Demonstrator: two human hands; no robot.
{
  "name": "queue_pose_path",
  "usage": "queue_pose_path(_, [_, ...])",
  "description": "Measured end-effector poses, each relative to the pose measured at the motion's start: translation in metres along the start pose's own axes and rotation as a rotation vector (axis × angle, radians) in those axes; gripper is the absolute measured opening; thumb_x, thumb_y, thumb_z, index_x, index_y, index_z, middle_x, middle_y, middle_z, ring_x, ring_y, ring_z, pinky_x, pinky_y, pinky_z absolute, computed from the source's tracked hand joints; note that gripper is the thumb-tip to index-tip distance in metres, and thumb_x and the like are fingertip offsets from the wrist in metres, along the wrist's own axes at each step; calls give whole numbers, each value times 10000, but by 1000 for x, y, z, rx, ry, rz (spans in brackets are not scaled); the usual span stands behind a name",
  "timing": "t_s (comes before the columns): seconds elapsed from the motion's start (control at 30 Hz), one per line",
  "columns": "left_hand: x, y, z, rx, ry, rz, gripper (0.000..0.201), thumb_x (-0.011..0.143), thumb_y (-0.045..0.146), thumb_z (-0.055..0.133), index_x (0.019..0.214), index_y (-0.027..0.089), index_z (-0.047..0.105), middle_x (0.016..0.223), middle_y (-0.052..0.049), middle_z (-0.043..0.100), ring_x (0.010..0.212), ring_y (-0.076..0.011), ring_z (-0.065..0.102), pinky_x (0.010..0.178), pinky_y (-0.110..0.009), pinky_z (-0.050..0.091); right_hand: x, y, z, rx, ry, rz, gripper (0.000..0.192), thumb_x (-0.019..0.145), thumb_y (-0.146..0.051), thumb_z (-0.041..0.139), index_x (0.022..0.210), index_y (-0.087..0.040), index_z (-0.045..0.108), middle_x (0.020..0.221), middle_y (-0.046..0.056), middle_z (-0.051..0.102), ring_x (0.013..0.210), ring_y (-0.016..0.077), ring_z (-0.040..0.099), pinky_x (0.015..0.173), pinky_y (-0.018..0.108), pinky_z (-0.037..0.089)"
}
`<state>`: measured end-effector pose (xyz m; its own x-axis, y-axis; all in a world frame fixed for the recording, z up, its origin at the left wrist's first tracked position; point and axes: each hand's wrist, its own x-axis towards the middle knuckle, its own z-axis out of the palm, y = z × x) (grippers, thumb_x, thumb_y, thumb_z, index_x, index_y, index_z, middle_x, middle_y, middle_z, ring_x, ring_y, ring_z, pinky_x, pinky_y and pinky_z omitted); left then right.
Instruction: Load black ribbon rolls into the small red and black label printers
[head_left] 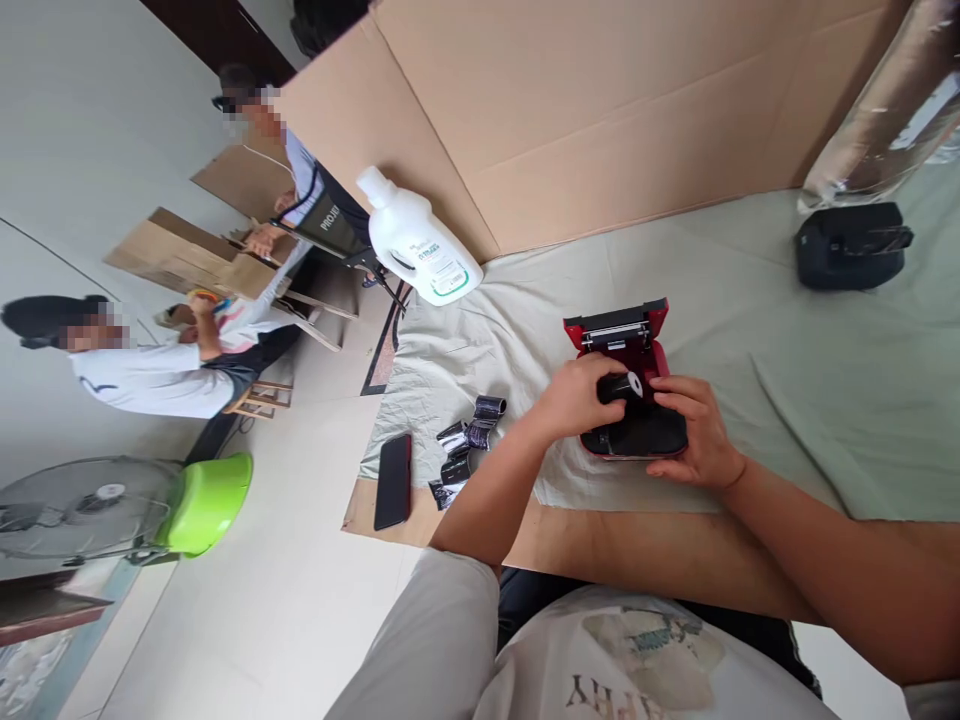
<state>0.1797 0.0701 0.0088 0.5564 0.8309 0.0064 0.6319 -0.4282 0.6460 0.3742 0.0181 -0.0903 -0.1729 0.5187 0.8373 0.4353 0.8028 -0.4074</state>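
In the head view, my left hand [581, 398] is closed around a small black roll [621, 387] with a white core at its end. The roll is over the open body of a small red and black printer [634, 440], whose lid [616, 325] is tipped back. My right hand [699, 432] grips the printer's right side, thumb along the near edge and fingers near the roll. Whether the roll touches the inside of the printer, I cannot tell. Crumpled strips of shiny black film [480, 425] lie left of my left forearm.
A black phone [393, 482] lies at the table's left edge. Behind it stands a white detergent bottle [424, 245] by a cardboard wall [600, 120]. A black device [851, 246] sits far right on the grey cloth [750, 310]. Two other people work at the left beyond the table.
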Motion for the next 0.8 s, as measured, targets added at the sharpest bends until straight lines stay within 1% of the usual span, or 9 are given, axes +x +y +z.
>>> queue_pose_path(0.1, [-32, -25, -30, -429, -30, 31, 336, 764, 256, 717, 1086, 172, 667, 1080, -90, 710, 985, -211, 665, 883, -333, 513, 0, 0, -1, 6, -15, 17, 734, 824, -711, 595, 1375, -242, 473, 1247, 152, 606, 1113, 331, 617, 876, 524, 535])
queue_pose_path(0.17, [-54, -52, -60, -594, -20, -36, 409, 742, 328, 779, 1102, 178, 656, 1073, -92, 711, 975, -216, 666, 876, -341, 512, 0, 0, -1, 5, -19, 16, 730, 826, -705, 599, 1369, -233, 479, 1238, 153, 612, 1102, 327, 620, 876, 519, 532])
queue_pose_path(0.23, [-75, -84, -95, -603, 113, -161, 451, 707, 376, 822, 1080, 190, 650, 1057, -79, 705, 979, -219, 653, 890, -350, 498, 0, 1, -1, -4, -20, 5, 735, 828, -700, 601, 1368, -216, 481, 1222, 160, 619, 1088, 327, 621, 871, 516, 528])
queue_pose_path(0.3, [-94, -118, -129, -515, 184, -324, 496, 636, 423, 862, 1016, 188, 647, 1042, -72, 698, 991, -236, 639, 906, -370, 484, 0, 1, -1, -11, -24, -4, 733, 832, -692, 603, 1368, -206, 481, 1217, 166, 622, 1083, 330, 622, 865, 515, 526])
queue_pose_path(0.4, [-117, -163, -162, -274, 137, -614, 537, 551, 431, 863, 959, 158, 645, 1002, -78, 698, 963, -248, 634, 904, -389, 479, 0, 1, 0, -18, -24, -5, 717, 833, -677, 611, 1362, -210, 479, 1211, 166, 624, 1070, 331, 628, 855, 516, 526])
queue_pose_path(0.47, [-129, -184, -164, -50, 93, -778, 449, 586, 355, 803, 945, 146, 635, 986, -70, 699, 954, -232, 632, 898, -370, 484, 0, 1, 0, -21, -31, 3, 704, 829, -670, 620, 1355, -224, 478, 1205, 160, 626, 1062, 331, 631, 854, 521, 524])
queue_pose_path(0.6, [-140, -207, -133, 188, 73, -894, 384, 611, 184, 674, 990, 152, 619, 1027, -55, 694, 1015, -227, 615, 935, -348, 476, -2, 2, -1, -5, -56, 43, 667, 809, -654, 652, 1320, -258, 489, 1207, 145, 631, 1058, 332, 635, 857, 528, 522])
queue_pose_path(0.7, [-145, -207, -112, 279, 112, -916, 482, 614, 156, 647, 1094, 158, 609, 1206, -99, 639, 1194, -296, 542, 1027, -401, 425, -2, 2, -2, 3, -62, 61, 639, 808, -640, 660, 1297, -264, 497, 1206, 141, 634, 1065, 336, 636, 866, 533, 519])
queue_pose_path(0.8, [-150, -195, -107, 387, 175, -925, 587, 671, 173, 619, 1254, 177, 557, 1422, -141, 498, 1363, -368, 386, 1101, -480, 347, -2, 2, -2, -13, -78, 63, 629, 810, -623, 665, 1296, -263, 491, 1204, 140, 633, 1061, 334, 638, 860, 531, 518])
